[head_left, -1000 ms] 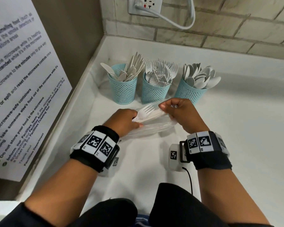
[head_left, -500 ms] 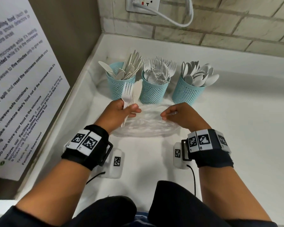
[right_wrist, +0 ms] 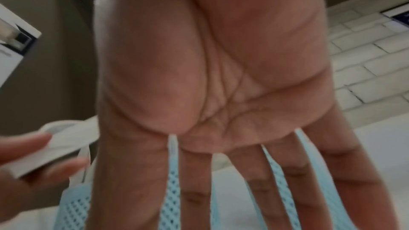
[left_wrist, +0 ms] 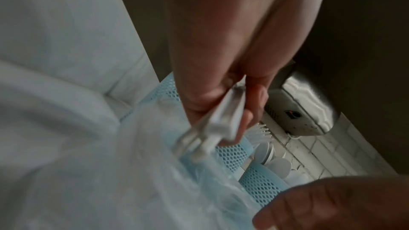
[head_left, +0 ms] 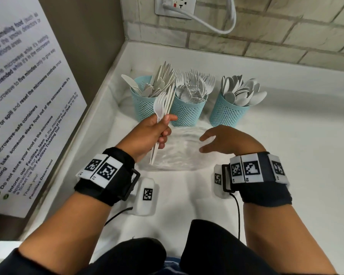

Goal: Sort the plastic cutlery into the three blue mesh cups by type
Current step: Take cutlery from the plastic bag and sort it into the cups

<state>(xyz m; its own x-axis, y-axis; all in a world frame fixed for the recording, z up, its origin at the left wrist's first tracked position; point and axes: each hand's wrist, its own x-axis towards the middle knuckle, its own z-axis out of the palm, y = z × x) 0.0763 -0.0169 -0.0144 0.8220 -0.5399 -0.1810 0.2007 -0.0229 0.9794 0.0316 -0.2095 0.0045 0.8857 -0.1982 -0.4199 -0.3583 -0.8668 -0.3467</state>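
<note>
The left hand (head_left: 150, 133) has its grip curled round a bundle of forks (head_left: 164, 104), raised just near the left and middle cups (head_left: 188, 113); the right hand (head_left: 224, 140), fingers spread and holding nothing, hovers over clear plastic wrap (head_left: 175, 155) on the worktop (head_left: 286, 155).

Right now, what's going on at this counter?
A person is sorting white plastic cutlery. The left hand grips a small bundle of forks, tines up, in front of the left cup and middle cup. The right hand hovers open over a clear plastic wrapper. The middle cup holds forks, the right cup spoons.
</note>
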